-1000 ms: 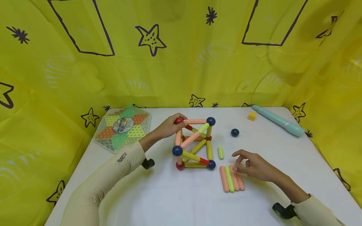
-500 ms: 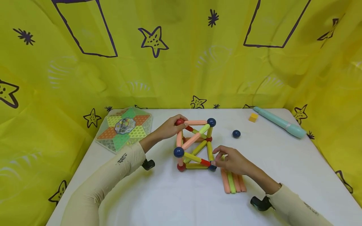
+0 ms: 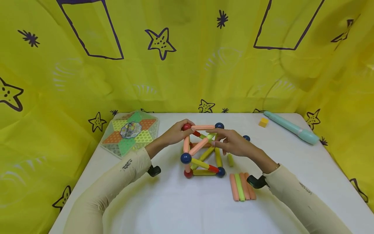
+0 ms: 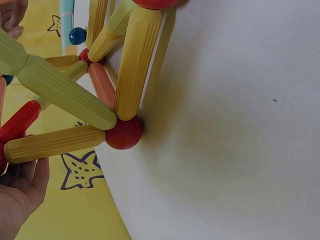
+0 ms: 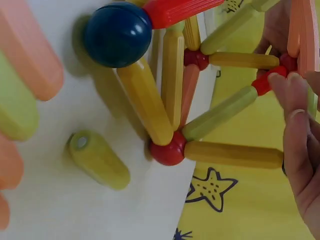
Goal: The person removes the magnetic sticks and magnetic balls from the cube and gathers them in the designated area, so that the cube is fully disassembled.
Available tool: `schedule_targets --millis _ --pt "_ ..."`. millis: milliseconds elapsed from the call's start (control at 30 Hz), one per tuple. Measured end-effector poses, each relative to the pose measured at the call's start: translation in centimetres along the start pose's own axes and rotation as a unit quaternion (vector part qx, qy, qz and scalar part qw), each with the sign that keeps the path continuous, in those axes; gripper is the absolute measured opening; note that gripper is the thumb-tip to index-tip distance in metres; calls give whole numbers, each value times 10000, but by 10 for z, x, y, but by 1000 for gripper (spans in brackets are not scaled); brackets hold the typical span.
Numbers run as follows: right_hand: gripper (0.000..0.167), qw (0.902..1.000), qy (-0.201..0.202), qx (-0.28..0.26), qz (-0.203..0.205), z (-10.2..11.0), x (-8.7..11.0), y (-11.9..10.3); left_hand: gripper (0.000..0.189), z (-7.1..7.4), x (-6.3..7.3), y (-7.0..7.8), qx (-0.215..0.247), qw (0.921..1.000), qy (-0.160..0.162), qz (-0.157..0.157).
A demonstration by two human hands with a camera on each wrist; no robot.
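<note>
Right hand (image 3: 233,142) has moved up from beside the front blue ball (image 3: 220,172) to the top of the stick frame (image 3: 206,153). Left hand (image 3: 177,132): arm slanting in, thumb and fingers clamped on red ball (image 3: 186,127), upper-left corner. Frame stands mid-way across white table (image 3: 163,204). Right hand: thumb and index apart, either side of green stick (image 3: 210,136); can't tell if gripping.

Yellow cloth (image 3: 187,81) fills the back and closes in both sides, creased and glossy, and there's a dark-outlined starfish (image 3: 160,43) high up, a spiky burst (image 3: 222,19) to its right, pale fish-like prints showing between! Below, the white tabletop (image 3: 187,208) runs right to the backdrop, soft light pooling, shadows faint.
</note>
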State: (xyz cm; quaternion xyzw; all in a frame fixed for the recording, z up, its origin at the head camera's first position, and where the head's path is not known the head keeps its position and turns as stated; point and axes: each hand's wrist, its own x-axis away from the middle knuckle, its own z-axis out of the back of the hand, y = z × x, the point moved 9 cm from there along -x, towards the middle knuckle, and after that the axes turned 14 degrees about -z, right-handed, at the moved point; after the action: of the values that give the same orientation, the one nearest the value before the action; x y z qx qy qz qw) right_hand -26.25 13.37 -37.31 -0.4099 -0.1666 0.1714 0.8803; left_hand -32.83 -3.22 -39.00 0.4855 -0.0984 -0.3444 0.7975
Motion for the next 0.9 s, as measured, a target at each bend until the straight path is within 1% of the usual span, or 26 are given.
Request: schedule_targets --millis 67,133,233,400,567,733,900 --pt "47 9997 -159 174 15 -4 -4 -3 30 -1 -1 1 -18 10000 -9 -36" --pt "44 9994 -205 294 15 -6 -7 -4 30 -1 -2 1 -38 10000 -34 -43" --pt "40 9994 -194 299 1 -6 -10 -5 30 -1 -2 1 -59 10000 -62 -4" --pt "37 9995 -178 241 -41 -5 -12 -5 30 1 -2 0 -95 9999 -42 14" --pt "33 9997 -98 219 -59 -4 -13 -5 29 2 -2 1 -61 10000 -15 -57" --pt "29 9998 37 188 -55 -5 -13 -3 29 1 -1 0 -26 10000 -27 -39" --pt "29 9995 224 160 -184 -6 -12 -1 29 0 0 -1 -37 10000 -37 -34"
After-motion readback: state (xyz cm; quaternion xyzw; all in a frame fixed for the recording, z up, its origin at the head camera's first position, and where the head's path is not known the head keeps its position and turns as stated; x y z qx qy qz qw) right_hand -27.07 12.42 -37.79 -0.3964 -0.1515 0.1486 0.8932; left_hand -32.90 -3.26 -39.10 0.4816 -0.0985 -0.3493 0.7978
